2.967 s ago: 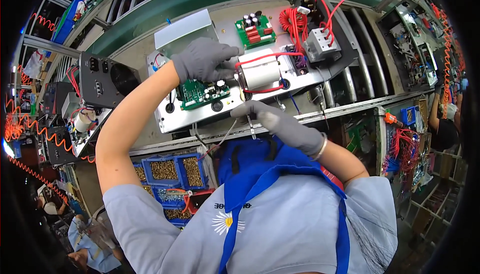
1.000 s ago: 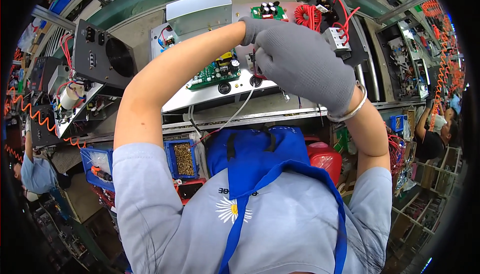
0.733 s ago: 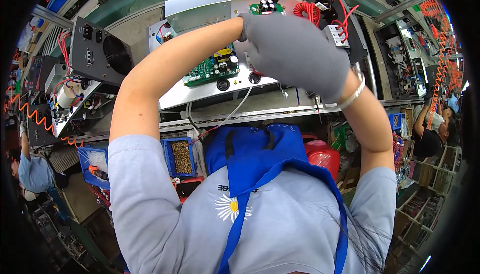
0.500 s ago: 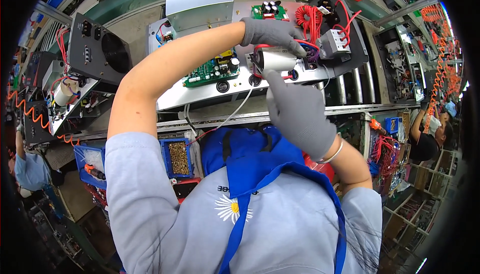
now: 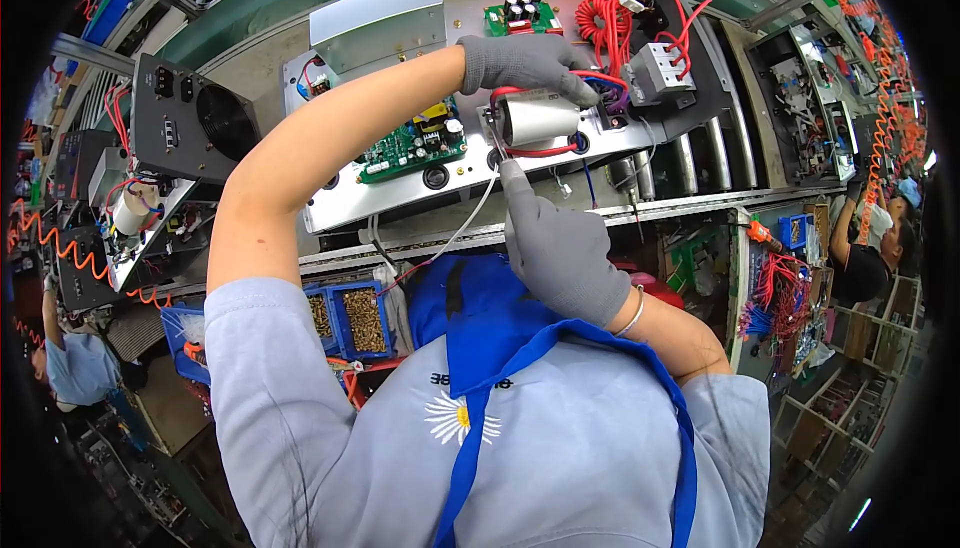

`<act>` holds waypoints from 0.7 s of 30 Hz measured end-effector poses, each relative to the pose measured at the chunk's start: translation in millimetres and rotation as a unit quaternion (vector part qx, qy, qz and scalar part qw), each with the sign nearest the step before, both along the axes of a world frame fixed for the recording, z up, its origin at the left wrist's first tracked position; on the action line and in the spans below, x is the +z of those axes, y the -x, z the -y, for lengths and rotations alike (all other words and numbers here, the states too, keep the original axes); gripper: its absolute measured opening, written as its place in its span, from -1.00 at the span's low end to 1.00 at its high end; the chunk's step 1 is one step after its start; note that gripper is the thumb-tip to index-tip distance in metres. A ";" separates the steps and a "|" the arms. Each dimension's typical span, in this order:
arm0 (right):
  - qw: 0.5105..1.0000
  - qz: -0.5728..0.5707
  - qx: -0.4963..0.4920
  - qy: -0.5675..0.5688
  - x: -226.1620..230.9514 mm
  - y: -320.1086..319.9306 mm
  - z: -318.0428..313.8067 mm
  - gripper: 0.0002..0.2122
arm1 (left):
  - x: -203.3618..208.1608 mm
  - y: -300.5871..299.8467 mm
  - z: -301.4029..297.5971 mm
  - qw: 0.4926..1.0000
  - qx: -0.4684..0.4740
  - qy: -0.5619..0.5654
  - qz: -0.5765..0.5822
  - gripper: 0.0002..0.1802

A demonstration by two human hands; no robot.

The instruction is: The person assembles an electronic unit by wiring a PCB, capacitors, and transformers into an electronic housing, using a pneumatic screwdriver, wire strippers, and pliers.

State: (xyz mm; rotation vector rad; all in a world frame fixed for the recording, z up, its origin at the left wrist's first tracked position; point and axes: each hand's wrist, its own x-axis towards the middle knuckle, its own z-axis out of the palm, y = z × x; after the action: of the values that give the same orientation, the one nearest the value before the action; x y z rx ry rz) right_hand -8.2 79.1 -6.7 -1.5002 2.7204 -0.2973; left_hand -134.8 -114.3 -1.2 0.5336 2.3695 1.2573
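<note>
My left hand [image 5: 520, 63], in a grey glove, reaches across a metal chassis [image 5: 400, 193] and grips the top of a silver cylinder [image 5: 540, 120] ringed by red wires. Its fingertips sit at the cylinder's right end, among blue and red leads. My right hand [image 5: 562, 248], also gloved, is below the cylinder with its index finger pointing up at the chassis edge. It pinches the end of a thin white wire [image 5: 462, 228] that hangs down to the left. A green circuit board [image 5: 410, 148] lies left of the cylinder.
A black fan panel [image 5: 190, 118] stands at the left and a grey metal box [image 5: 378, 23] behind the board. A red coiled wire [image 5: 600, 23] and a white terminal block [image 5: 660, 68] sit to the right. Blue bins of small parts [image 5: 350, 318] are below. People work at the far right [image 5: 880, 238] and the lower left [image 5: 75, 368].
My right hand came down from in front of the chassis to just under the cylinder. My left hand stayed on the cylinder. The view shifted slightly.
</note>
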 end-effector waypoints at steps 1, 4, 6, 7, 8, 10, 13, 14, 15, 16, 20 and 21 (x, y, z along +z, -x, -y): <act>1.000 0.011 0.001 -0.014 3.0 1.1 0.9 -0.48 | -3.0 1.8 1.7 1.000 -0.001 0.010 0.011 -0.31; 0.998 0.026 0.062 0.018 20.8 6.5 4.6 -0.51 | -14.9 -6.1 6.1 0.998 0.037 0.016 -0.046 -0.30; 0.997 0.012 0.068 0.048 27.9 7.8 4.3 -0.50 | 1.1 -16.9 7.2 0.980 0.080 0.093 -0.158 -0.28; 0.992 0.027 0.092 0.081 29.1 12.7 2.0 -0.55 | 13.7 -26.6 5.3 0.950 0.124 0.154 -0.242 -0.32; 0.984 0.108 0.110 0.086 37.1 20.8 -3.8 -0.52 | 30.9 -50.2 0.3 0.934 0.192 0.110 -0.279 -0.39; 0.956 0.191 0.144 0.169 40.3 37.2 -15.6 -0.58 | 36.3 -100.3 -0.9 0.887 0.216 0.071 -0.402 -0.52; 0.885 0.385 0.049 0.256 56.8 35.5 -39.1 -0.70 | 14.2 -169.3 -37.2 0.871 0.241 0.124 -0.410 -0.53; 0.864 0.437 0.026 0.249 61.3 31.4 -41.7 -0.70 | 8.3 -191.4 -50.4 0.877 0.255 0.139 -0.382 -0.58; 0.854 0.466 0.067 0.221 58.0 33.5 -33.7 -0.69 | -0.6 -217.2 -67.0 0.904 0.301 0.142 -0.268 -0.60; 0.844 0.490 0.098 0.198 53.6 36.4 -25.6 -0.69 | -19.8 -233.1 -80.5 0.868 0.366 0.130 -0.308 -0.58; 0.827 0.522 0.104 0.182 21.3 34.4 13.3 -0.52 | -61.5 -312.3 -92.1 0.706 0.684 -0.022 -0.183 -0.62; 0.824 0.536 0.100 0.151 27.5 37.6 15.5 -0.48 | -83.0 -338.9 -94.0 0.593 0.787 -0.041 -0.163 -0.67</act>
State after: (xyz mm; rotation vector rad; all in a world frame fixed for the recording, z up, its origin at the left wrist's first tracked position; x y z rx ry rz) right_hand -45.8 63.6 20.8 -1.0919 1.6352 -1.1730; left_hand 204.1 -20.3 -84.2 -2.0067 2.8355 1.8243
